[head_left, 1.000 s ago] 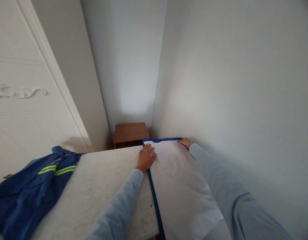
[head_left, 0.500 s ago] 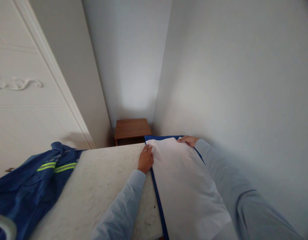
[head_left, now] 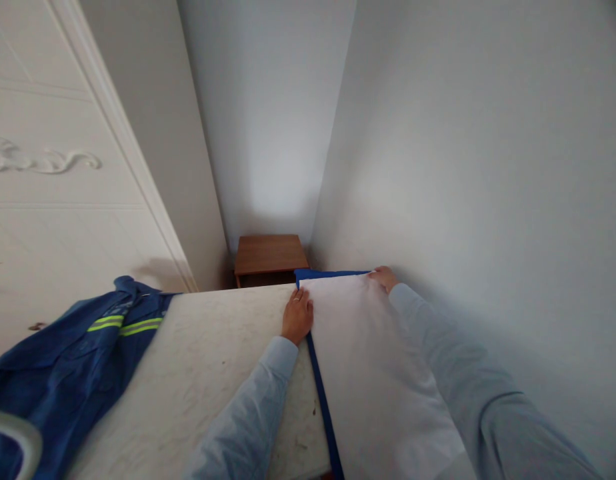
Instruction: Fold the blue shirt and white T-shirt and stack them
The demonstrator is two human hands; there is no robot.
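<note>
A long white sheet, fabric by its soft folds, lies over a blue cloth whose margin shows along the far end and left side. At the sheet's far left corner, my left hand, with a ring on one finger, is closed on the edge. My right hand pinches the far right corner beside the wall, its fingertips partly hidden. Between both hands the sheet's far edge runs almost straight. Some wrinkles show along its right side, near my right forearm.
The pale, stained tabletop extends left of the sheet. A dark blue garment with yellow-green stripes drapes over its left side, near a curved white bar. Beyond the far edge is a brown wooden cabinet. A grey wall borders the right.
My right hand has shifted to the sheet's far right corner, and the far edge is straighter with fewer wrinkles. My left hand has moved slightly nearer the left corner. The view has shifted a little.
</note>
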